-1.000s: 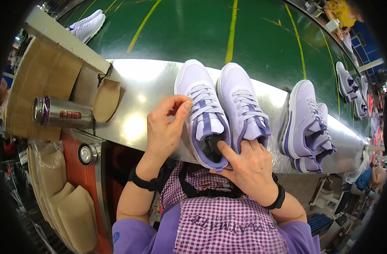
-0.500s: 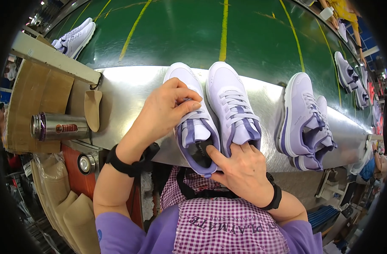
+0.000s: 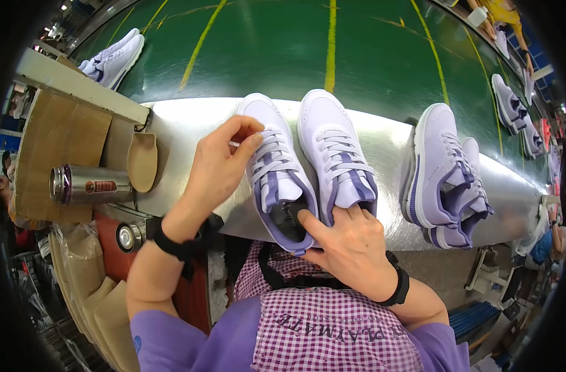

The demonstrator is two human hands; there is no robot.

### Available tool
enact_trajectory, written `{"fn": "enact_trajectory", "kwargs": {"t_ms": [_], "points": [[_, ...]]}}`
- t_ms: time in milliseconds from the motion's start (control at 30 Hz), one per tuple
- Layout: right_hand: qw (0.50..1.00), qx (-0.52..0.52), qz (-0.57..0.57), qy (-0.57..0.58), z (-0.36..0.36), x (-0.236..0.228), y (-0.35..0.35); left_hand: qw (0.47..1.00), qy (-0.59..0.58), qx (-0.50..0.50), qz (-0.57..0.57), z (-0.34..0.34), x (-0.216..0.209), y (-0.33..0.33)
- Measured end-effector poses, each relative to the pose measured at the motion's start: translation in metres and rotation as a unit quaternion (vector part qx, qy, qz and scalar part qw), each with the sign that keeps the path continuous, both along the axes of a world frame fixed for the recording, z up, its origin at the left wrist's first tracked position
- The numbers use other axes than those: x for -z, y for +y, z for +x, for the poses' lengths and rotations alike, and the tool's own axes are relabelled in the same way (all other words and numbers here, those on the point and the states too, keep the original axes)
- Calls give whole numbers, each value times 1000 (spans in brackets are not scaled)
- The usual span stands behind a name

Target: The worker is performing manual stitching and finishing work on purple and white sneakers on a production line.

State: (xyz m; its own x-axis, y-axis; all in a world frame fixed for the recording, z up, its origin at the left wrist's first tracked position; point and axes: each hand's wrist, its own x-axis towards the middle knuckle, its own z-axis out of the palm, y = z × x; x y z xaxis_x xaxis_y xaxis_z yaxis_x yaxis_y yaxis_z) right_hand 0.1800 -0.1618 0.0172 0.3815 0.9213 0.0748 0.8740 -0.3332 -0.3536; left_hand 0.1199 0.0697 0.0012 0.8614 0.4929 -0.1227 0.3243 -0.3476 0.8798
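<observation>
1. Left hand (image 3: 216, 162): almost closed, its fingers curled in toward the thumb, with a thin white strip (image 3: 234, 144) gripped there; it is at the laces of the left lilac shoe (image 3: 258, 110). Whether it touches those laces cannot be told.
2. Right hand (image 3: 356, 254): partly closed, thumb inside the opening of the left lilac shoe and fingers inside that of the right lilac shoe (image 3: 323, 116), gripping the adjoining collars.
3. These two shoes, the middle pair, sit side by side on the metal desk (image 3: 187, 158), toes pointing away from the person.
4. Left of the middle pair are a tan insole (image 3: 142, 162) and, farther out, a steel cylinder (image 3: 91, 186).
5. Right of the middle pair stands another lilac pair (image 3: 437, 177).
6. Beyond the middle pair stretches a green surface (image 3: 264, 49) with yellow lines, carrying more shoes (image 3: 122, 59).
</observation>
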Motion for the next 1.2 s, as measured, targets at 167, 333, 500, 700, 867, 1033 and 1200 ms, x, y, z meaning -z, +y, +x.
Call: {"fn": "enact_trajectory", "kwargs": {"t_ms": [167, 333, 500, 700, 867, 1033, 1200], "points": [[999, -9, -33, 26, 0, -7, 2, 996, 0, -72, 47, -38, -3, -31], [999, -6, -32, -7, -1, -6, 2, 995, 29, -34, -91, -37, 3, -18], [999, 1, -44, -10, -4, -6, 4, 996, 14, 12, -90, -27, 13, -3], [999, -6, -37, -3, 0, -6, 4, 942, -52, 21, -330, -33, 35, -1], [1000, -2, -30, 4, 1, -4, 6, 850, -127, -37, -510, -37, 40, -1], [1000, 0, -28, -1, 0, -5, 6, 844, -154, -22, -513, -40, 48, 5], [1000, 1, -31, 5, 2, -3, 5, 972, -115, -134, -154, -34, 34, 5]]}}
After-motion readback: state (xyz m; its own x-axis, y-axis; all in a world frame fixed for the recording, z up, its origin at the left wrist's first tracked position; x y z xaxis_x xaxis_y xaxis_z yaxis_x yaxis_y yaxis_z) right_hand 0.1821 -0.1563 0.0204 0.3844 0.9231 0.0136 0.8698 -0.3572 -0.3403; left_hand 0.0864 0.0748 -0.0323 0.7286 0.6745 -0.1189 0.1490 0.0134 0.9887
